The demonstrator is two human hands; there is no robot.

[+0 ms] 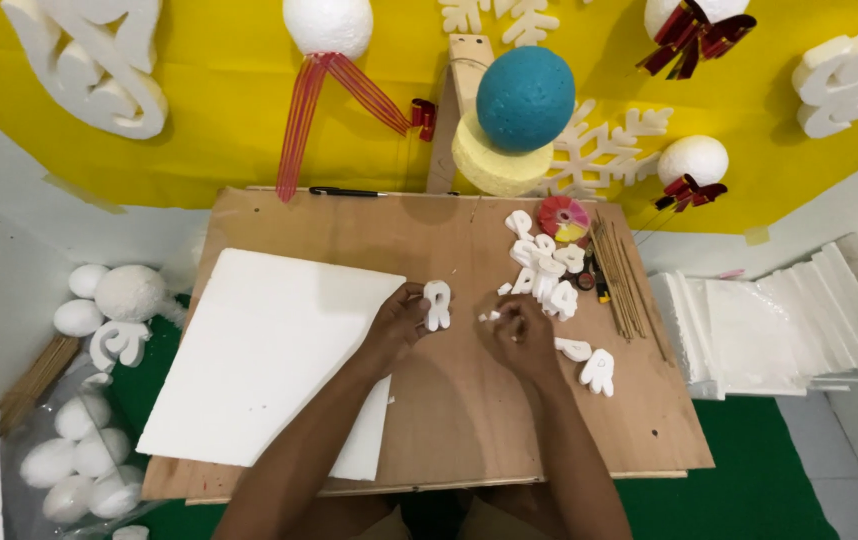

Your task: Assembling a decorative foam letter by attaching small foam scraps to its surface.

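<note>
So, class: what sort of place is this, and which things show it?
Probably a craft or decoration workshop: foam balls lie beside a wooden board, cut foam shapes are piled on it, and the left hand holds a white foam cut-out.

I note the bench (449,400) is matt, bare plywood. The foam cutout (436,304) and foam sheet (269,350) look white, grainy and dull. The sticks (621,280) appear wooden.

small white scrap (490,316) at right hand (524,335) fingers: too small to identify | foam sheet (269,350) near corner: under left forearm | foam scrolls (99,70): cropped by top edge
</note>
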